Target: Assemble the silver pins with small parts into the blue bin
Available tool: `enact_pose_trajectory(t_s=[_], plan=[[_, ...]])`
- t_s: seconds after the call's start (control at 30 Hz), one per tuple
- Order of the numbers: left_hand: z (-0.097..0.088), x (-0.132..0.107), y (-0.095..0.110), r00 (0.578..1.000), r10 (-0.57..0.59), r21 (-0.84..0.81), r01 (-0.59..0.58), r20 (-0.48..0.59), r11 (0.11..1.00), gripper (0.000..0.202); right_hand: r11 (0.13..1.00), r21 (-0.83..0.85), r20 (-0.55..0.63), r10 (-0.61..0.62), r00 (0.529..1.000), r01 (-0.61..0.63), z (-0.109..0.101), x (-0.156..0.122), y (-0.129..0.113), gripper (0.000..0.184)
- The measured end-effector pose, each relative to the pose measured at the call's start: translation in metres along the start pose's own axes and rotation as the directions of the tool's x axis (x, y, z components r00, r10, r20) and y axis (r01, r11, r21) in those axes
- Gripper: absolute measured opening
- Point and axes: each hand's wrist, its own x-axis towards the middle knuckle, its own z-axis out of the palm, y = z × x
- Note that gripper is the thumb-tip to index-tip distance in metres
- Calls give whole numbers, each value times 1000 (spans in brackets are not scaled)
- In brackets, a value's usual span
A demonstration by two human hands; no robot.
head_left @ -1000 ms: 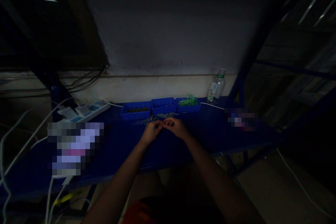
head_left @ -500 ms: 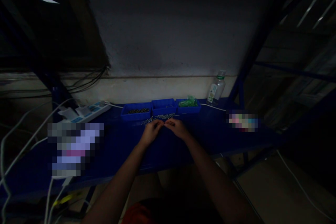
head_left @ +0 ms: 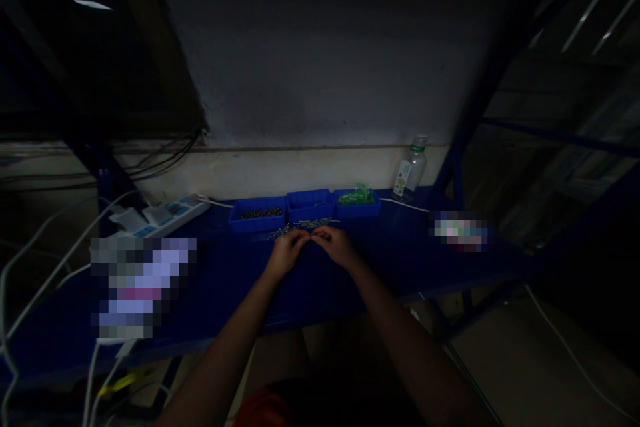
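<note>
- Two hands meet fingertip to fingertip low over the dark blue bench [head_left: 225, 280]: the left hand [head_left: 285, 253] and the right hand [head_left: 337, 245], both with fingers curled inward. It is too dark to tell whether they pinch anything.
- Scattered thin silvery metal pins [head_left: 300, 225] lie on the bench just beyond the fingertips.
- Three blue plastic trays [head_left: 320, 210] stand in a row behind the pins.
- One clear plastic bottle [head_left: 412, 170] stands well off to the right hand's far right.

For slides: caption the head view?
Left hand and right hand meet over loose metal pins near three blue bins on blue bench.
</note>
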Motion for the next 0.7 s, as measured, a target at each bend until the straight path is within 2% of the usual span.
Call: enact_pose_trajectory(t_s=[0.4, 0.53, 0.7], plan=[[2, -1, -2, 995, 28, 16, -30, 98, 999, 24, 995, -85, 5, -46, 999, 46, -1, -3, -8, 28], [1, 0, 1, 996, 28, 5, -29, 90, 1000, 24, 995, -75, -15, -72, 997, 71, -1, -2, -8, 26], [0, -1, 6, 999, 33, 4, -33, 8, 999, 24, 993, -106, -29, -64, 998, 60, 0, -2, -1, 22]])
